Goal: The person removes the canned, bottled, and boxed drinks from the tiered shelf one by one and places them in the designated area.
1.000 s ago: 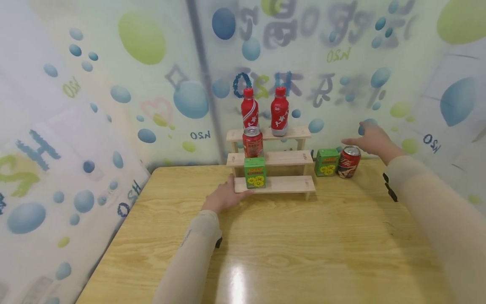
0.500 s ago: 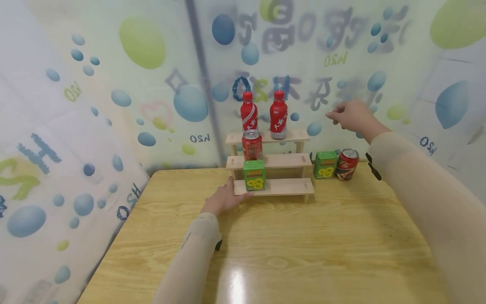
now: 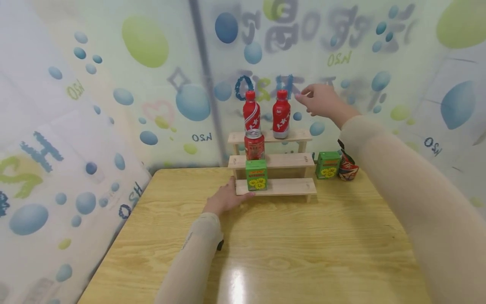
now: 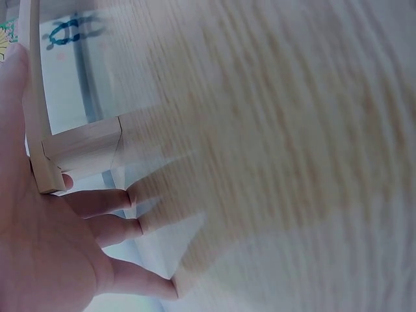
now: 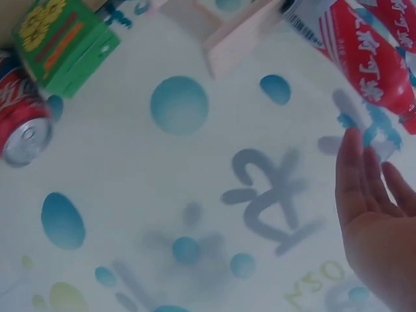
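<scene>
A three-step wooden stand (image 3: 290, 185) stands toward the table's back. My left hand (image 3: 225, 197) grips the left end of its lowest step; in the left wrist view the thumb lies along the board (image 4: 39, 110) and the other fingers reach down to the tabletop. My right hand (image 3: 320, 100) is raised, empty, just right of the right-hand red bottle (image 3: 281, 116) on the top step. A second red bottle (image 3: 251, 112) stands left of it. On the middle step is a red can (image 3: 254, 147); on the lowest, a green carton (image 3: 256, 178) with yellow flowers.
Right of the stand, another green carton (image 3: 328, 165) stands beside a dark red can (image 3: 347, 172), which my right sleeve (image 3: 373, 156) partly covers. A patterned curtain (image 3: 152, 105) hangs close behind the wooden table (image 3: 284, 245).
My right hand has moved left from above the dark red can toward the right-hand bottle, its spread fingers drawing closer together. The left hand stays on the stand.
</scene>
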### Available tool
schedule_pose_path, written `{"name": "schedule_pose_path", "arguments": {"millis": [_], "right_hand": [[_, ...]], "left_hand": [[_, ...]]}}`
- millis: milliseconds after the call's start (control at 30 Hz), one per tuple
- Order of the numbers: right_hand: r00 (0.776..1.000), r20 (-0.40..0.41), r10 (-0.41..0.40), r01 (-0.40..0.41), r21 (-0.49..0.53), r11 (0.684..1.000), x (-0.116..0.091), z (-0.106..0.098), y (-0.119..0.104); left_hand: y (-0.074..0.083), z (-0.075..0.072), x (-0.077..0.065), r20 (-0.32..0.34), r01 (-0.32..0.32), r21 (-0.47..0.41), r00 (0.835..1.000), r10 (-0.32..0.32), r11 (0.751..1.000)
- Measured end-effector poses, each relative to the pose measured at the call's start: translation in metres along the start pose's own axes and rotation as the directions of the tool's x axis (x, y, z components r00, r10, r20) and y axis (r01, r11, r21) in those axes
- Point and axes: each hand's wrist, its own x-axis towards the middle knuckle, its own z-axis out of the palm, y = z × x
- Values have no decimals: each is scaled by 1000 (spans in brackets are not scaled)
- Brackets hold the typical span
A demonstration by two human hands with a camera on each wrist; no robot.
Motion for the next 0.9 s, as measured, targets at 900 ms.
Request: {"name": "schedule_pose_path", "arguments": {"millis": [900], "right_hand": [[994,-45,102,-76,397,915,30,75,-8]], "left_hand": [[1,-1,-3,-4,8,-14,1000,-8,1000]]}}
